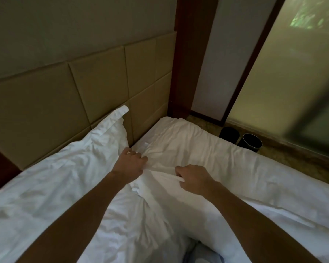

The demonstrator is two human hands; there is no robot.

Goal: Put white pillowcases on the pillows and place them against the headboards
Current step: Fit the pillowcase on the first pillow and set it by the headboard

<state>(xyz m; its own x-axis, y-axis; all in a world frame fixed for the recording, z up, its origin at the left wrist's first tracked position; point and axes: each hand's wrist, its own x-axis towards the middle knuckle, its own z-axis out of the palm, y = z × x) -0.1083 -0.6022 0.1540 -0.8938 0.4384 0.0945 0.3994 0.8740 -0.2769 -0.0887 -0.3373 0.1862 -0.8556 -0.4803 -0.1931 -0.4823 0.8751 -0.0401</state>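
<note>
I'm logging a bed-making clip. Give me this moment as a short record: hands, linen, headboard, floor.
left hand: grips the bunched white fabric
right hand: pinches a fold of that fabric
pillow: white, leaning on the headboard, one corner pointing up
headboard: tan padded panels
bed: wrinkled white sheet
floor: two black bins beside the bed

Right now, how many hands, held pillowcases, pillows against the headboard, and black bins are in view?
Hands: 2 (left hand, right hand)
Held pillowcases: 1
Pillows against the headboard: 1
Black bins: 2
Total: 6
</note>
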